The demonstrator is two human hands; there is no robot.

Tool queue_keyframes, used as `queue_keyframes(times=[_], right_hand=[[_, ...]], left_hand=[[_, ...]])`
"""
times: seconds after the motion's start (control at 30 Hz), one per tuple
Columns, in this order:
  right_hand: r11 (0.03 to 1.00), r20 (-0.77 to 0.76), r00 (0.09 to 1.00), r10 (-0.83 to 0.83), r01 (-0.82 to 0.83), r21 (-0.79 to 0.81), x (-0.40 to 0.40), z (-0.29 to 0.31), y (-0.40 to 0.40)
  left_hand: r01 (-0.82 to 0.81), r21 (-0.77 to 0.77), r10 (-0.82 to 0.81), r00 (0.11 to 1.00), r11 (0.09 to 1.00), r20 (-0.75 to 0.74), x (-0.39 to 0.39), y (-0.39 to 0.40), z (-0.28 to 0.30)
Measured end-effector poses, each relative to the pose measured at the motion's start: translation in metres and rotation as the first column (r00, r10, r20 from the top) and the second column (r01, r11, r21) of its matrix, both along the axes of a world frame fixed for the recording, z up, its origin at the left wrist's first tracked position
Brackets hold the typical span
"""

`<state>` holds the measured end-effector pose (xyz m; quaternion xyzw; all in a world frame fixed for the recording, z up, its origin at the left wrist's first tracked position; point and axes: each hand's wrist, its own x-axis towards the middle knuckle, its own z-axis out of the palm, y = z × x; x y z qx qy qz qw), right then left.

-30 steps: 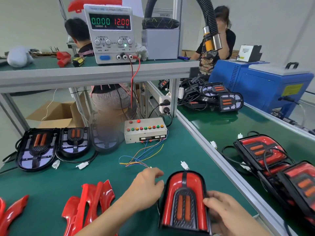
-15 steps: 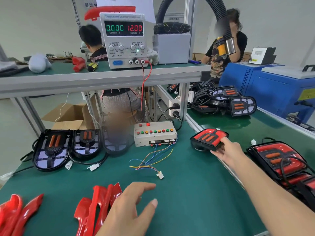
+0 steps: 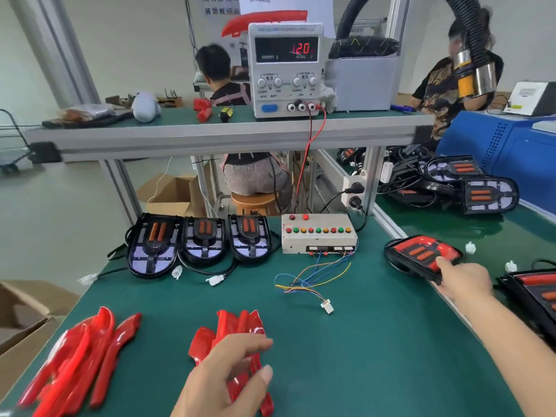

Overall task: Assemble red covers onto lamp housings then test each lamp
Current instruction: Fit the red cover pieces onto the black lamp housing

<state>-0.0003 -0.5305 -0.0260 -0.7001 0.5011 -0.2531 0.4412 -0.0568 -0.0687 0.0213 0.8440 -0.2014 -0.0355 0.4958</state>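
On the green workbench (image 3: 361,341), three bare lamp housings (image 3: 201,240) are lined up beside the test box (image 3: 319,233). A covered lamp (image 3: 421,255) is touched at its near rim by the right hand (image 3: 463,279), fingers extended. The left hand (image 3: 228,377) hovers, fingers spread, over glossy red covers (image 3: 231,329) (judged light, thin, slippery, likely crackable); edges are best pinched
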Motion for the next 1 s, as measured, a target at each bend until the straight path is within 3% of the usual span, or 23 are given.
queue_keyframes(times=[0.17,0.33,0.47,0.63,0.77,1.0], right_hand=[[0.975,0.108,0.987,0.116,-0.093,-0.201,-0.036,-0.021,0.064],[0.937,0.071,0.938,0.338,-0.329,-0.116,-0.06,-0.055,0.146],[0.96,0.101,0.959,0.265,-0.253,-0.118,-0.061,-0.046,0.161],[0.931,0.01,0.948,0.318,-0.31,-0.19,-0.059,-0.032,0.168],[0.942,0.024,0.957,0.288,-0.279,-0.184,-0.058,-0.034,0.168],[0.926,-0.002,0.944,0.329,-0.323,-0.196,-0.058,-0.035,0.166]], left_hand=[[-0.078,-0.047,0.075,0.995,0.996,-0.059,0.022,0.02,0.007],[-0.219,-0.019,0.216,0.973,0.976,-0.085,0.091,0.012,0.015],[-0.282,0.026,0.283,0.953,0.959,-0.109,0.163,-0.012,0.01],[-0.365,0.096,0.377,0.892,0.926,-0.249,0.236,-0.047,-0.008],[-0.352,0.159,0.386,0.868,0.922,-0.312,0.257,-0.063,-0.023],[-0.414,0.127,0.429,0.815,0.901,-0.39,0.262,-0.063,-0.033]])
